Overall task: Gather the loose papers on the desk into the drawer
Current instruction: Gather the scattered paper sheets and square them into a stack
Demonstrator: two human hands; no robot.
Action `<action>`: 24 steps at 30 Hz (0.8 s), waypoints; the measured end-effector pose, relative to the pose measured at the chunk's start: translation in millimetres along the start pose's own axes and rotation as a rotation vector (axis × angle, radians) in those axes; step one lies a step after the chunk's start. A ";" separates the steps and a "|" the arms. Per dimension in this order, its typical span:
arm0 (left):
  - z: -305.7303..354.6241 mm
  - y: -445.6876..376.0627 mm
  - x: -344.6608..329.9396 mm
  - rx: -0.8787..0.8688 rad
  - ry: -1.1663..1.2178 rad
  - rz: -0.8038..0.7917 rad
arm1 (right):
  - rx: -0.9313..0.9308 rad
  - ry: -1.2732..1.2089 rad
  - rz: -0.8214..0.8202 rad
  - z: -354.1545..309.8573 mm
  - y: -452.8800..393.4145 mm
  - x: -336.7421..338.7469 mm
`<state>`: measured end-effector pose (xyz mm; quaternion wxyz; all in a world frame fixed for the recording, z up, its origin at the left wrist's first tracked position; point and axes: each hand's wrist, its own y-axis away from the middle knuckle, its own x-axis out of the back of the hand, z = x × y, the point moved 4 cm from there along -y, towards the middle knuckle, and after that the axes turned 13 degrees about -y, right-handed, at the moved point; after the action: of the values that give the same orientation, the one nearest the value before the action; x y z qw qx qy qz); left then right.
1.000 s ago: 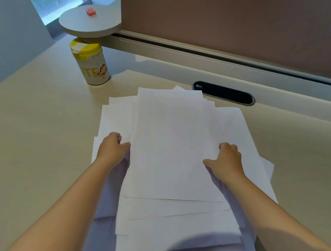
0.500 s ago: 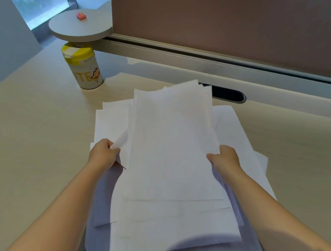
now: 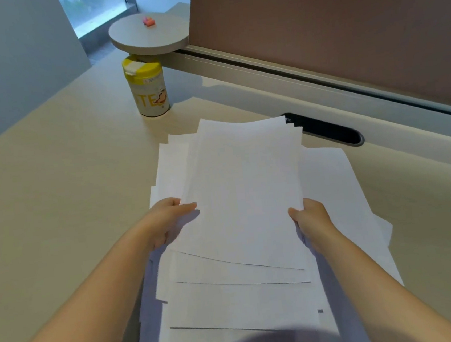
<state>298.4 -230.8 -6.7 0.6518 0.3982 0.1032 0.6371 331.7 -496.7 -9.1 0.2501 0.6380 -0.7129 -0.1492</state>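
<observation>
At the far left the pale tabletop (image 3: 53, 189) lies bare, and toward the back stands a yellow-lidded canister (image 3: 148, 88) beneath a small round shelf (image 3: 149, 35) carrying a little pink item (image 3: 149, 21), too small to identify. Moving inward, the left hand (image 3: 166, 224) sits at the left edge of the loose papers (image 3: 243, 196), its fingers spread flat and slipped under the upper sheets with the thumb lying on top, so it is pinching those sheets loosely, not clenched. The papers themselves are a fanned, uneven pile of plain white sheets in the middle of the tabletop, the top few raised slightly between the two hands while several lower ones remain splayed flat, edges stepped toward the viewer. At the right edge of the raised sheets the right hand (image 3: 311, 217) is closed on them, thumb above and fingers hidden beneath. Behind it a dark cable slot (image 3: 325, 129) runs along the back of the tabletop below a brown partition (image 3: 342, 19). The drawer is not visible. The sheets look light, thin and floppy, liable to slide over each other and sag if held by one side; gripping both long edges near the middle, after squaring the stack, seems the safest hold.
</observation>
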 end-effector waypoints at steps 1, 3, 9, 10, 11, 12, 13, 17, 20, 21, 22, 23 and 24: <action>2.3 -0.9 -5.2 -0.033 -0.005 0.040 | 0.021 0.038 -0.012 -1.9 -0.1 -4.8; 5.6 -0.6 -9.9 -0.065 0.071 0.132 | 0.076 0.084 -0.016 -8.2 0.5 -13.2; -13.6 3.5 28.2 -0.036 -0.311 0.488 | 0.181 0.364 0.075 -15.7 2.5 -20.1; -16.1 5.6 30.7 -0.036 -0.362 0.512 | 0.165 0.385 0.077 -13.9 2.6 -21.3; -18.1 7.2 31.5 -0.040 -0.384 0.527 | 0.152 0.376 0.082 -12.3 1.6 -22.6; -19.0 7.7 31.3 -0.048 -0.372 0.529 | 0.133 0.340 0.088 -12.2 1.8 -24.3; -19.3 8.3 30.9 -0.053 -0.339 0.521 | 0.114 0.288 0.095 -11.8 1.1 -25.8; -22.7 9.1 33.6 -0.042 -0.212 0.464 | 0.063 0.177 0.115 -15.3 0.1 -29.9; -29.0 9.5 39.7 -0.034 -0.189 0.458 | 0.025 0.199 0.058 -16.9 1.1 -30.8; -31.5 9.7 41.7 -0.031 -0.193 0.464 | 0.008 0.231 0.047 -17.6 2.1 -30.2; -33.9 9.4 43.1 -0.027 -0.200 0.475 | -0.010 0.261 0.042 -16.8 0.8 -27.6; -35.5 9.6 44.5 -0.024 -0.213 0.494 | -0.041 0.290 0.036 -16.1 2.1 -24.9; -36.2 10.0 45.6 -0.022 -0.231 0.516 | -0.083 0.317 0.021 -14.6 4.0 -21.8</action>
<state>275.3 -176.5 -7.2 0.4799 0.4740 -0.0834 0.7335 337.7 -473.2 1.5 0.3872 0.6351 -0.6644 -0.0731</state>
